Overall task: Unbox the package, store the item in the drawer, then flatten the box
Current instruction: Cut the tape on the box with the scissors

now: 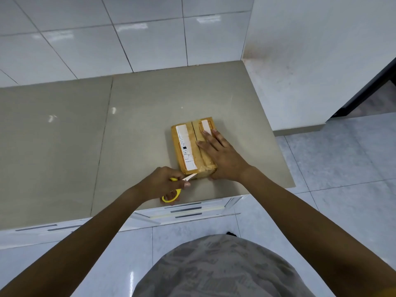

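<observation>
A small brown cardboard box (188, 146) lies on the grey counter (139, 116) near its front right corner. White labels run along its top, and a dark slit shows down the middle seam. My right hand (220, 155) lies flat on the box's right half, with the fingers spread. My left hand (165, 183) grips yellow-handled scissors (171, 197). Their blade tips touch the taped near end of the box.
Below the counter's front edge are white drawers (188, 210) with dark slot handles. A white tiled wall rises behind the counter, and a white cabinet side stands at the right. Pale floor tiles lie to the right and below.
</observation>
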Available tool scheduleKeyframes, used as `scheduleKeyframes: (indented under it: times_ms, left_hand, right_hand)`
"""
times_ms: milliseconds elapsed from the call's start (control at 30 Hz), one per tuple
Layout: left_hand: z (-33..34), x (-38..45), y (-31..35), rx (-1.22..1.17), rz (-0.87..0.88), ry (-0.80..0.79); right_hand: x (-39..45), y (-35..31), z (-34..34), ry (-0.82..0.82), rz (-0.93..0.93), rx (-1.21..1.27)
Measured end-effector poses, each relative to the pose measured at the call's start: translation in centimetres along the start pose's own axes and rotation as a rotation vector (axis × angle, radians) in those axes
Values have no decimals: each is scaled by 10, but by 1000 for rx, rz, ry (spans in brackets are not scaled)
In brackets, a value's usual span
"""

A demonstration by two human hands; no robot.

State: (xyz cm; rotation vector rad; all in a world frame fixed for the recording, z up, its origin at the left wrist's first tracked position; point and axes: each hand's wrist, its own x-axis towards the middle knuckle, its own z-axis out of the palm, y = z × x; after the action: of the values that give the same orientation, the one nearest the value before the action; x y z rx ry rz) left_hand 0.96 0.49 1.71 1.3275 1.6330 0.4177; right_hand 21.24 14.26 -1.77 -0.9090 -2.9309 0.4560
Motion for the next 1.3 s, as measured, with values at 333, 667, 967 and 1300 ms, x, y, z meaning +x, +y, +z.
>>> scheduleKeyframes:
  times_ms: [333,667,967,1300]
  left_hand:
    - [5,-8,9,-201,98,281]
    - [0,13,-37,324,-161,714]
    - [18,32,0,276,82,471]
    - [46,68,9,592,-66,460]
  right_hand:
    - [0,0,4,-4,-8,-81]
    - [-45,-15,6,203,-173,-65]
    - [-38,-39,-8,259,86,256]
    - [-23,-37,-38,410,461,969]
